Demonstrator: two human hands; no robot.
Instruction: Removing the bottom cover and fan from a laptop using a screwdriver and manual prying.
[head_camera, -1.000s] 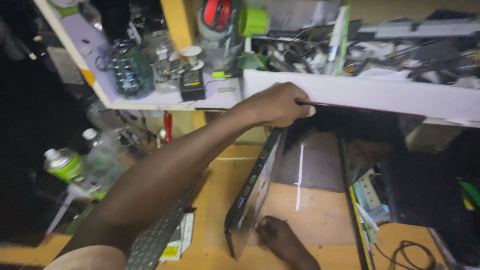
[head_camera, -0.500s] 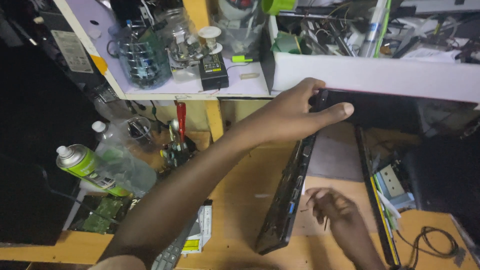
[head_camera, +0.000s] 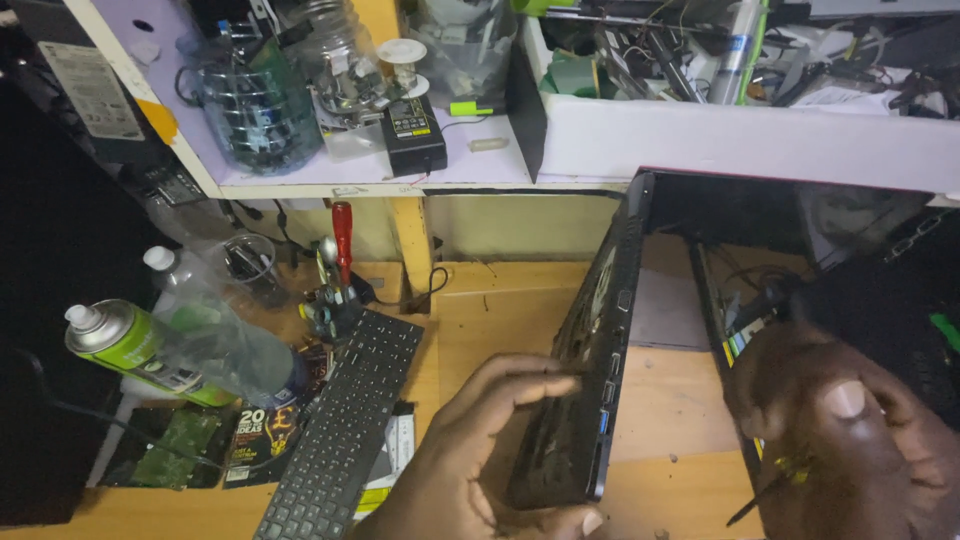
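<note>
On my far left a green spray can lies on its side on the wooden desk, touching a clear plastic bottle. Next to them is a black keyboard, tilted a little, and behind it a screwdriver with a red handle stands up. Above all this is a white shelf full of jars, wires and a small black charger box. Then comes my left hand. It is bent around the near end of a black laptop, thumb under the bottom corner and fingers on its flat side, so I have a firm hold. The laptop stands up on its thin edge on the desk, its far end up by the shelf, and I can see the little plug holes along its side. My right hand is low on the right, mostly closed, and it pinches a thin little tool with a yellow bit. It is blurry, so I cannot tell just what kind it is. I think I am keeping the laptop steady so I can work on it. Next I need to bring the tip of the tool to the right spot while my left hand keeps the laptop from tipping.
</note>
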